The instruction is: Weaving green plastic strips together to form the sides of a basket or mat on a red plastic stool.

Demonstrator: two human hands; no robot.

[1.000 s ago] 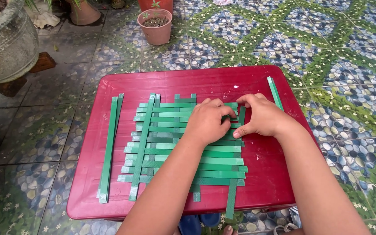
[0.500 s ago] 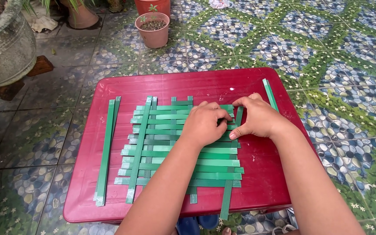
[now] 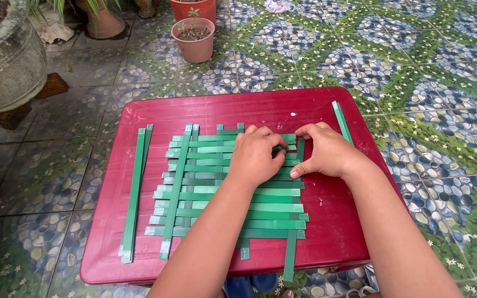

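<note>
Your right hand (image 3: 327, 152) pinches the upright green strip (image 3: 294, 209) at the right edge of the woven mat (image 3: 227, 187), its long axis running toward you, while your left hand (image 3: 256, 154) presses flat just beside it.

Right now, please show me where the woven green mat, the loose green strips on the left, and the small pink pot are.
woven green mat (image 3: 216, 207): head view, on its lower woven part.
loose green strips (image 3: 135, 190): head view, mid-length.
small pink pot (image 3: 194, 47): head view, on its side wall.
</note>
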